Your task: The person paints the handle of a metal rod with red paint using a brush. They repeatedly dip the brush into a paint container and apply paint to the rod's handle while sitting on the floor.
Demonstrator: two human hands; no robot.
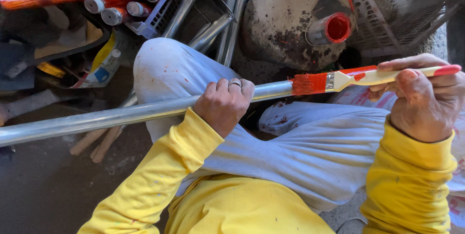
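Left hand fingers wrap the metal pipe; right hand fingers pinch the red-tipped paintbrush at the pipe's end

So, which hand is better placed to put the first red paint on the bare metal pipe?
The right hand. It holds the paintbrush, whose red bristles touch the end of the metal pipe. The left hand grips the pipe, steadying it.

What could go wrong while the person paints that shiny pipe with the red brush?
The brush is loaded with wet red paint and sits right above the pale trousers, which already show red specks, so more drips seem likely. The left hand grips the bare metal pipe close to the bristles, so paint could smear onto its fingers. The open paint can sits tilted on a stained stone and might spill.
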